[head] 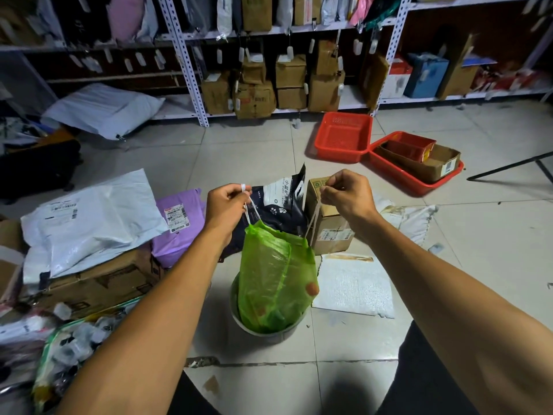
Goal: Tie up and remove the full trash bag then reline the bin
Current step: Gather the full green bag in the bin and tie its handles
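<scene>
Both hands are pinching drawstrings — left hand [226, 205], right hand [347, 194] — green trash bag [275, 280] hanging below them, sitting in the bin [266, 332].

I see a translucent green plastic trash bag [276, 274], thin, glossy and wrinkled, with white plastic drawstrings [250, 209]. It sits in a smooth pale round bin [263, 332]. The tiled floor [478, 235] looks matt; beside it, brown cardboard boxes [327, 226] look dull.

Pale tiled floor [254, 145] carrying a grey bin [269, 330] at centre, cardboard box [327, 232] just behind it, white foam sheet [354, 287] to its right, two red baskets [344, 136] farther back, parcels [89, 223] heaped left.
</scene>
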